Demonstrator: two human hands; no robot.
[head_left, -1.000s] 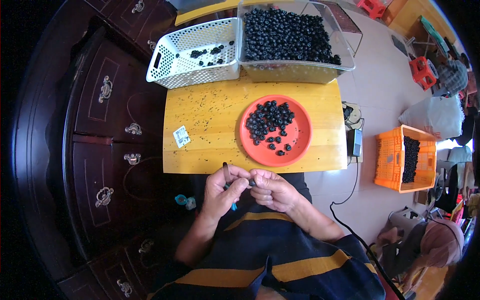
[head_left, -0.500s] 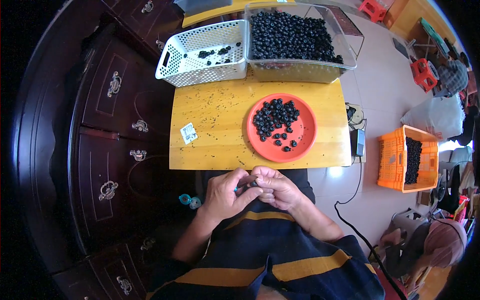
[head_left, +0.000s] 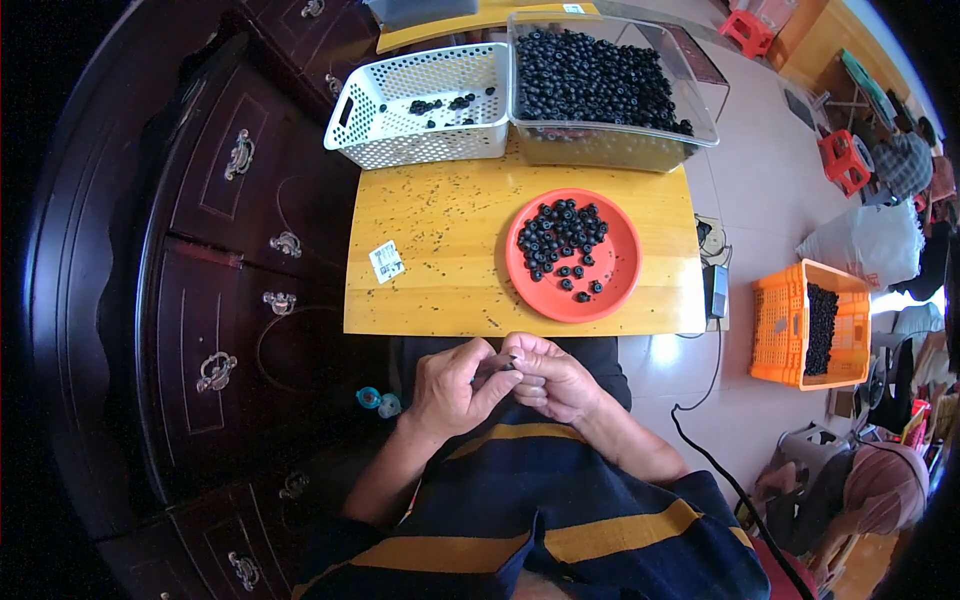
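Observation:
My left hand [head_left: 452, 388] and my right hand [head_left: 558, 382] meet in front of my shirt, just off the near edge of the table. Pinched between their fingertips is a small black round part [head_left: 510, 366], mostly covered by the thumbs and fingers. Beyond the hands, on the table, lies a red round plate [head_left: 622, 270] with many loose black ring-shaped parts [head_left: 562, 230] heaped on its far side and a few nearer its front.
A white perforated basket [head_left: 420, 152] holding several black parts stands at the back left of the yellow table [head_left: 440, 290]. Beside it is a clear bin [head_left: 600, 150] full of them. A white label [head_left: 386, 262] and black crumbs lie on the tabletop. An orange crate [head_left: 780, 330] sits on the floor at right.
The whole view has shifted slightly, moving the table and containers a little to the right. Both hands stay together at the black part, with only small finger movement.

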